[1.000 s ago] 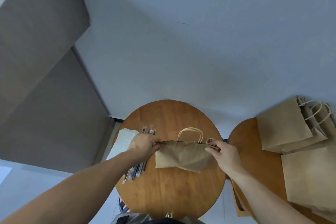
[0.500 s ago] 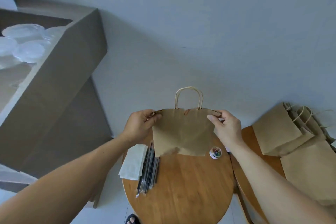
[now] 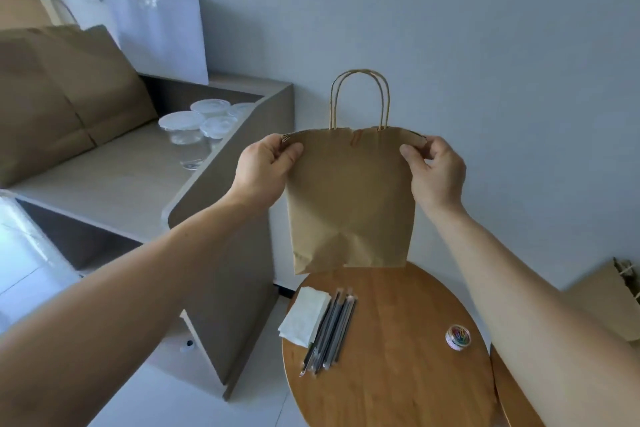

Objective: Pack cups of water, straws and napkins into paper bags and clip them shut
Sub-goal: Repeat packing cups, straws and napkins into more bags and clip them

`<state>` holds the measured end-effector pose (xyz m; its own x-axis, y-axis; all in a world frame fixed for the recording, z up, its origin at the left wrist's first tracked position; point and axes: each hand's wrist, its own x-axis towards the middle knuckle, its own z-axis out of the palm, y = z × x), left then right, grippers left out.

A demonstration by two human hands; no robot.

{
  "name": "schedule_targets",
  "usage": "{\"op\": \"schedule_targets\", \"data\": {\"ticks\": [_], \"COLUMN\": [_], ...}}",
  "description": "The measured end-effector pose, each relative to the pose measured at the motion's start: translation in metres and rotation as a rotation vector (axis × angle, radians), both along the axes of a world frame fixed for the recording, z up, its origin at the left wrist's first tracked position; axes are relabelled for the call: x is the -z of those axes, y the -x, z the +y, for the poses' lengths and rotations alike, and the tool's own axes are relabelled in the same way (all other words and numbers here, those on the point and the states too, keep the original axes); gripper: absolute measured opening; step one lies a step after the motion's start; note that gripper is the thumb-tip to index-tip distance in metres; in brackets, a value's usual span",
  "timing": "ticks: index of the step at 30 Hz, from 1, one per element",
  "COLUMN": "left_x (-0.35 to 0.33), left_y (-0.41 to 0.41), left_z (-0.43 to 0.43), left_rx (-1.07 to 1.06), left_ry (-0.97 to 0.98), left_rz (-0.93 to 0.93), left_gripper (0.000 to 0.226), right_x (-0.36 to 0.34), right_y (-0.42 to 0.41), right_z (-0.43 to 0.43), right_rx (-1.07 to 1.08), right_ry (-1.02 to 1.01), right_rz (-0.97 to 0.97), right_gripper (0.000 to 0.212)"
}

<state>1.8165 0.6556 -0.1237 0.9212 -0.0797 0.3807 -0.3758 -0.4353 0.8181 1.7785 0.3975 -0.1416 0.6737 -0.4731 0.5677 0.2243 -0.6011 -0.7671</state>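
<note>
Head: bag (image 3: 349, 198) pinched at top corners.

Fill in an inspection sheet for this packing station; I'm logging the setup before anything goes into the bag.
Surface: round wooden table.
Job's things: flat paper bag held above the table; napkins beside wrapped straws on it; round tub of coloured clips; lidded clear cups on the grey counter.
Clutter: large brown bags on the counter; spare bags at right.
Grippers: left hand and right hand each pinch a top corner of the bag.
Cables: nothing seen.
Surroundings: pale wall, tiled floor.
</note>
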Motion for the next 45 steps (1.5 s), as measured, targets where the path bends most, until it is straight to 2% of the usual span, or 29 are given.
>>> {"op": "schedule_targets", "data": {"ticks": [5, 8, 16, 22, 26, 30, 33, 36, 38, 45], "left_x": [-0.065, -0.102, -0.155, -0.174, -0.175, -0.172, -0.166, -0.157, -0.149, -0.131], "left_y": [0.023, 0.032, 0.034, 0.018, 0.002, -0.023, -0.047, -0.074, -0.095, -0.169], "left_z": [0.051, 0.091, 0.218, 0.319, 0.368, 0.401, 0.419, 0.43, 0.434, 0.419], "left_rx": [-0.061, -0.146, -0.239, -0.322, -0.345, -0.372, -0.398, -0.443, -0.485, -0.557], "left_ry": [0.098, 0.088, 0.189, 0.104, 0.092, 0.038, 0.01, 0.0, -0.011, -0.02], "left_rz": [-0.084, -0.133, -0.275, -0.299, -0.305, -0.293, -0.281, -0.266, -0.243, -0.184], "left_gripper": [0.02, 0.03, 0.016, 0.031, 0.029, 0.026, 0.028, 0.029, 0.038, 0.048], "right_x": [-0.061, -0.099, -0.171, -0.191, -0.192, -0.19, -0.19, -0.187, -0.183, -0.163], "right_y": [-0.01, -0.018, -0.048, -0.088, -0.121, -0.155, -0.185, -0.224, -0.253, -0.357], "right_z": [0.053, 0.092, 0.222, 0.322, 0.376, 0.415, 0.435, 0.447, 0.45, 0.448], "right_rx": [-0.083, -0.166, -0.326, -0.42, -0.444, -0.469, -0.512, -0.564, -0.591, -0.735], "right_ry": [-0.059, -0.068, -0.059, -0.069, -0.07, -0.042, -0.016, 0.02, 0.031, -0.014], "right_rz": [-0.129, -0.193, -0.28, -0.234, -0.188, -0.055, -0.013, 0.02, 0.053, 0.152], "right_gripper": [0.013, 0.014, 0.017, 0.009, 0.009, 0.008, 0.015, 0.007, 0.004, 0.006]}}
